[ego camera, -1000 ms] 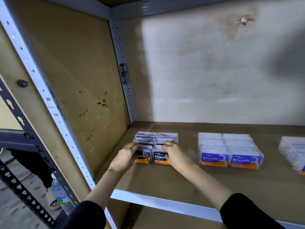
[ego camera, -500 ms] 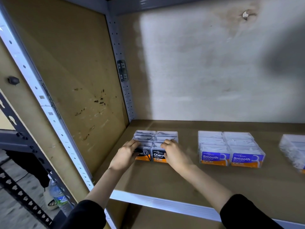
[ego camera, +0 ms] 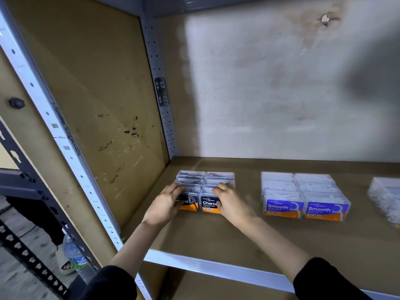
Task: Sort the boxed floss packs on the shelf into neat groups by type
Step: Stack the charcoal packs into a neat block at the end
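A block of clear boxed charcoal floss packs (ego camera: 205, 180) with black and orange labels sits at the left of the brown shelf (ego camera: 216, 232), in two columns. My left hand (ego camera: 165, 202) clasps the front left pack (ego camera: 190, 202). My right hand (ego camera: 231, 203) clasps the front right pack (ego camera: 208, 205), labelled "Charcoal". Both hands press the block from its outer sides. To the right stands a second block of clear packs with blue "Smooth" labels (ego camera: 303, 195), apart from my hands.
A third group of clear packs (ego camera: 387, 198) is cut off at the right edge. The shelf has a white metal front lip (ego camera: 205, 267), a brown side panel at the left and a stained back wall. A water bottle (ego camera: 75, 256) stands on the floor below left.
Both hands stay on the front charcoal packs. The block has slid slightly deeper into the shelf, and the camera has tilted a little.
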